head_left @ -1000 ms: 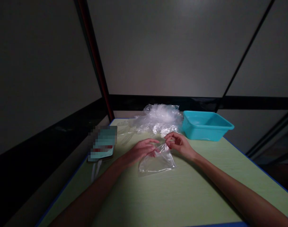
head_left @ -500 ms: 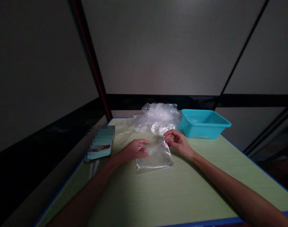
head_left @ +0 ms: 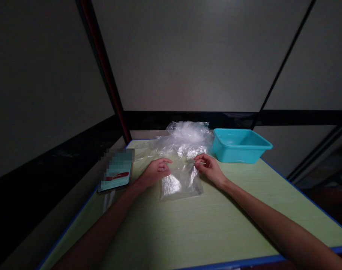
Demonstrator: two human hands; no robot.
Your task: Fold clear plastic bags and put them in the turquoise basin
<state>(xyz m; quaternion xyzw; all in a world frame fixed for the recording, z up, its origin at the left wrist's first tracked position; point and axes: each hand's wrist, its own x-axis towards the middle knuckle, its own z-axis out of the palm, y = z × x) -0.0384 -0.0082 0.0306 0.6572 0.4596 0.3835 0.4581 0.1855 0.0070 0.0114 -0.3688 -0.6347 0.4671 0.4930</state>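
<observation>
In the head view, a clear plastic bag (head_left: 182,185) lies low over the pale green tabletop (head_left: 215,228), between the person's two hands. The right hand (head_left: 210,168) has its fingers pinched together on the bag's upper right corner. The left hand (head_left: 157,170) curls at the upper left edge, forefinger and thumb apart; whether its fingers grip the film I cannot tell. Behind lies a heap of clear plastic (head_left: 187,137), with a turquoise basin (head_left: 238,153) just right of it. A partly pixelated device (head_left: 118,176) sits at the left edge.
</observation>
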